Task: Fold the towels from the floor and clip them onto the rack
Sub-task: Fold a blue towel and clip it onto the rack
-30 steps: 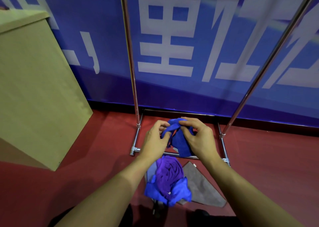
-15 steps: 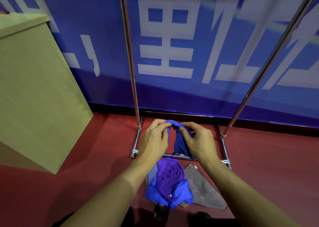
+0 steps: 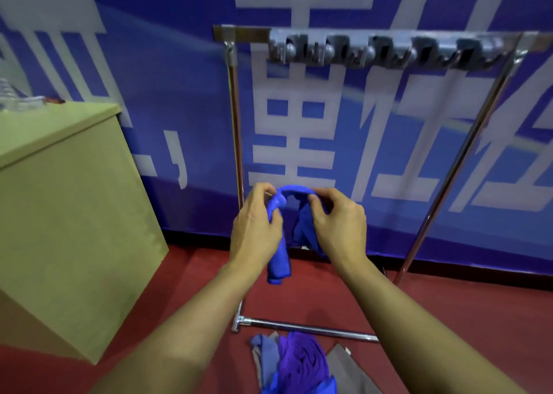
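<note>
Overhead, empty rack clips (image 3: pixel 386 52); blue towel (image 3: pixel 279 244) between both hands.

Two bare forearms, no sleeves; left hand (image 3: pixel 257 229), right hand (image 3: pixel 339 226) ungloved.

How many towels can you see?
At least 4: a blue towel held by both hands, and a pile on the floor by the rack's foot with a purple towel, a grey towel and a pale blue towel. More may be hidden underneath.
</note>
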The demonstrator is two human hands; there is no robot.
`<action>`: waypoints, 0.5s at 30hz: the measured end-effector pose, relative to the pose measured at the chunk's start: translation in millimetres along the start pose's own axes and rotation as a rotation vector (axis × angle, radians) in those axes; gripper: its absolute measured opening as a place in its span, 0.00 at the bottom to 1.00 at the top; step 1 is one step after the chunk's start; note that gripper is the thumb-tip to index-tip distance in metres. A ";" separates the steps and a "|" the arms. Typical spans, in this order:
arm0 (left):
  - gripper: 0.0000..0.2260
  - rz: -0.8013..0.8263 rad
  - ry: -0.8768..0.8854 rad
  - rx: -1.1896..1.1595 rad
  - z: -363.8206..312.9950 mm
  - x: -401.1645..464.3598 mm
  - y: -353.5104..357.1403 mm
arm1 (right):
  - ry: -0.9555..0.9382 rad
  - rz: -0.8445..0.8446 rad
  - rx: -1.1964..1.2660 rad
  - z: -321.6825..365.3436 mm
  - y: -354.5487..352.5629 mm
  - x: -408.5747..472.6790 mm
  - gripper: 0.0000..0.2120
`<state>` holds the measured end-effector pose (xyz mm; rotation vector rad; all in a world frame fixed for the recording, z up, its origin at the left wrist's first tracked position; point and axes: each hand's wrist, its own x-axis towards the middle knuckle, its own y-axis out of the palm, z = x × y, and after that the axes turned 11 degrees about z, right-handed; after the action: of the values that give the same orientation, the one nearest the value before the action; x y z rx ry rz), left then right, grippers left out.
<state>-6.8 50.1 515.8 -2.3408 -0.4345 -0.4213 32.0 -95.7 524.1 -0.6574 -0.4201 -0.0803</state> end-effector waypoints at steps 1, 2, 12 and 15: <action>0.16 -0.034 -0.046 -0.048 -7.4 12.1 -9.3 | -0.007 -0.008 0.015 9.4 -2.1 9.8 0.12; 0.16 -0.059 -0.073 -0.084 -13.6 24.1 -18.2 | -0.016 -0.016 0.026 18.8 -4.1 19.5 0.12; 0.04 -0.217 0.072 -0.056 -59.7 134.3 -79.6 | -0.201 -0.163 0.088 107.9 -29.9 111.0 0.10; 0.05 -0.275 0.131 -0.042 -75.1 167.8 -92.1 | -0.265 -0.237 0.114 127.7 -39.1 139.4 0.09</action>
<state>90.7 93.3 691.6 -2.2837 -0.6932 -0.7154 106.2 -40.8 693.7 -0.5051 -0.7523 -0.1936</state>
